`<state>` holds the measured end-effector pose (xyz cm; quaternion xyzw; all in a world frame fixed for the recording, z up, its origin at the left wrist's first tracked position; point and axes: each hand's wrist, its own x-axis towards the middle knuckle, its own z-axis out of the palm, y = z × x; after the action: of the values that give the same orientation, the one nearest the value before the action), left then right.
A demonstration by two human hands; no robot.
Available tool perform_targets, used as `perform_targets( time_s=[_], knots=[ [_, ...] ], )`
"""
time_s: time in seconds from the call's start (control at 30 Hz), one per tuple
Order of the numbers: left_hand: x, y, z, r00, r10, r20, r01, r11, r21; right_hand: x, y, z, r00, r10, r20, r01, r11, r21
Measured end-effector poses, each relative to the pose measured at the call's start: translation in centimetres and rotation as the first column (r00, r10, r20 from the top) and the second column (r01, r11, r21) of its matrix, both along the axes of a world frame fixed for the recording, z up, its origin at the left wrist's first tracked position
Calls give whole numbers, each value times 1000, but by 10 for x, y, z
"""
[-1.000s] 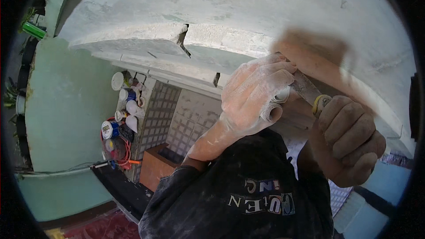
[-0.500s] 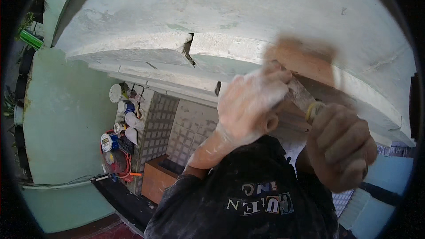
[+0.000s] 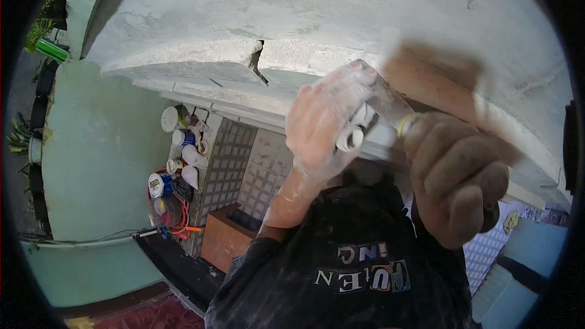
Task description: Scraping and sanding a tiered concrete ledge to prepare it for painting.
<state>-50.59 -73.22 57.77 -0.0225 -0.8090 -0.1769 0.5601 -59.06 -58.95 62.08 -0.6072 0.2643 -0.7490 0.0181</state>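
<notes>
My right hand (image 3: pixel 460 176) is closed around the handle of a putty knife with a yellow band at its neck. The knife's smeared grey blade (image 3: pixel 390 99) points up and left, reaching my left hand's fingers. My left hand (image 3: pixel 326 119), coated in white powder or paste, is curled around a pale object with a round, hollow-looking white end (image 3: pixel 350 139); its kind is unclear. Both hands are just below a whitish plastered ledge (image 3: pixel 298 56) with a dark, jagged gap (image 3: pixel 258 63). Right of the blade, a blurred brown patch (image 3: pixel 429 79) lies across the ledge; I cannot tell what it is.
Tubs (image 3: pixel 159 185), bags (image 3: pixel 194 157) and an orange hose (image 3: pixel 184 216) crowd a step at left, beside a pale green wall (image 3: pixel 103 158). A brown box (image 3: pixel 222 237) stands closer. Potted plants (image 3: pixel 35 143) line the far left. Blue panels (image 3: pixel 536 244) stand at right.
My right hand and the putty knife have shifted left and slightly up. My left hand has risen and turned, exposing the round white end. The view has shifted slightly.
</notes>
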Motion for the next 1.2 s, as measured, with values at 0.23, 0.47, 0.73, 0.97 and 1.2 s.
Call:
perform_targets(
  time_s=[0.23, 0.47, 0.73, 0.97, 1.2],
  knots=[
    [8, 21, 11, 999, 30, 37, -30, 1000, -7, -5, 9, 7, 996, 78, 35, -75, 994, -85],
    [5, 26, 5, 987, 160, -35, -159, 987, 32, -30, 3, 8, 974, 225, 16, -225, 974, 9],
    [2, 25, 7, 970, 244, 15, -244, 967, 68, -36, -7, 6, 954, 298, 42, -299, 954, 32],
    [0, 14, 6, 962, 273, 11, -273, 962, 24, -24, -13, 2, 979, 184, 90, -184, 983, -8],
    [20, 22, 12, 978, 100, 182, -117, 990, 83, -17, 3, 20, 979, 195, -52, -187, 974, 125]
  ],
)
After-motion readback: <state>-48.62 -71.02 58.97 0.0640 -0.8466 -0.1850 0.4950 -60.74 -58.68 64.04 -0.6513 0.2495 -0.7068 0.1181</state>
